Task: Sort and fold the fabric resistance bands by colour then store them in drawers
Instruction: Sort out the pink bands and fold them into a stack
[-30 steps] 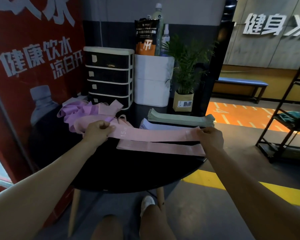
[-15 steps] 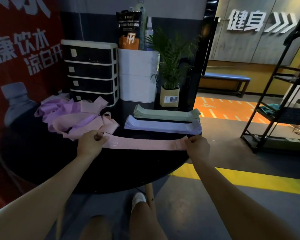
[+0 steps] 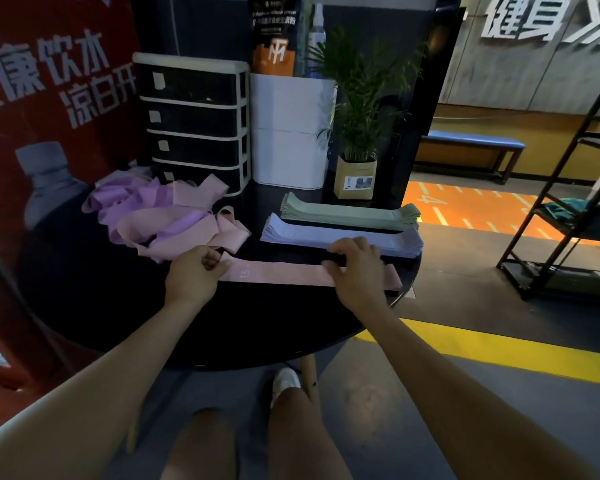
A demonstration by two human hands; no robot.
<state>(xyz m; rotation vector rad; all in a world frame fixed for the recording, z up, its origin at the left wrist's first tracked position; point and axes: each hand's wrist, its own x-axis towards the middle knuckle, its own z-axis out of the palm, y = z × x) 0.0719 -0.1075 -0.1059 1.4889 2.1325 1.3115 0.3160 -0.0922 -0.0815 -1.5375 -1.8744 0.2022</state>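
Note:
A pink resistance band [image 3: 284, 273] marked 15 lies flat along the front of the round black table [image 3: 118, 306]. My left hand [image 3: 193, 275] pinches its left end. My right hand [image 3: 355, 268] rests on the band toward its right end, fingers curved over its far edge. Behind it lie a stack of lilac-blue bands [image 3: 340, 237] and a stack of green bands [image 3: 350, 213]. A loose heap of pink and purple bands [image 3: 160, 216] sits at the left. The black drawer unit [image 3: 194, 123] with a white frame stands at the back, its drawers closed.
A white box [image 3: 291, 129] stands beside the drawers, with a pouch and a spray bottle on it. A potted plant [image 3: 359, 133] stands at the back right. The table's right edge is near my right hand. A black metal rack [image 3: 568, 209] stands on the floor at the right.
The band came down from being held stretched onto the table, over another pink one. My right hand slid inward from the band's right end; my left hand keeps its pinch.

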